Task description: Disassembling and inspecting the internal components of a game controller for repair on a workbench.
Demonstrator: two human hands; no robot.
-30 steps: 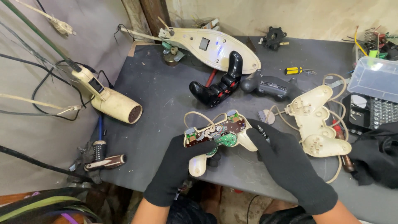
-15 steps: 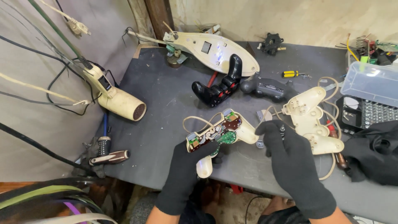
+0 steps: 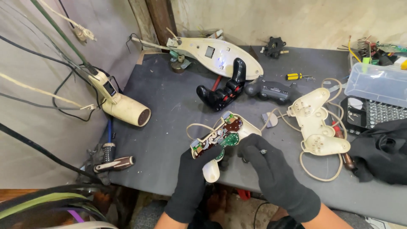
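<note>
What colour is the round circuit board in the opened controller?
Green, the round circuit board in the cream opened game controller; head view.

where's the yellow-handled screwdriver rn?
Head view, far right of centre on the grey table: the yellow-handled screwdriver lies just beyond the dark grey controller, left of the clear plastic box.

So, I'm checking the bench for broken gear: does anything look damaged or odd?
The cream game controller in the left hand and right hand lies open, its circuit board bare. Its back shell sits apart to the right.
</note>
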